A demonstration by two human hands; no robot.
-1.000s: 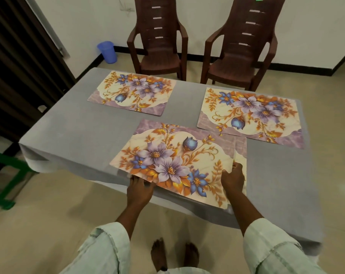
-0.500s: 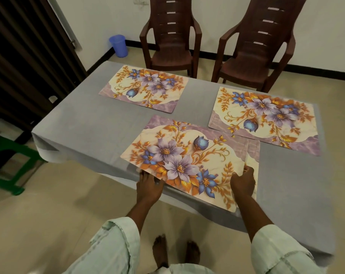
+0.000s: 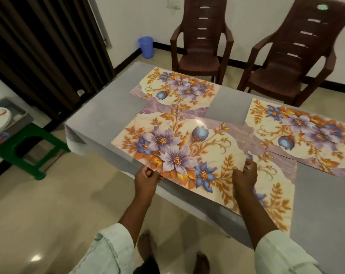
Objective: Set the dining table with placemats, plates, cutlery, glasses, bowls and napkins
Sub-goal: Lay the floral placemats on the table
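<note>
Head view: the top mat [image 3: 179, 151] is pinched at its near edge by the fingers of the left hand [image 3: 146, 177] and right hand [image 3: 244, 175], over a second mat [image 3: 274, 186] at the table [image 3: 325, 204] edge. If dragged carelessly, the lower mat could be swept to the floor.

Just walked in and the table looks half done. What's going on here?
A person is laying floral placemats on the grey table. Both hands grip the near edge of the top placemat, left hand and right hand, with another mat beneath it. Two mats already lie on the far side. No plates or cutlery are on the table.
</note>
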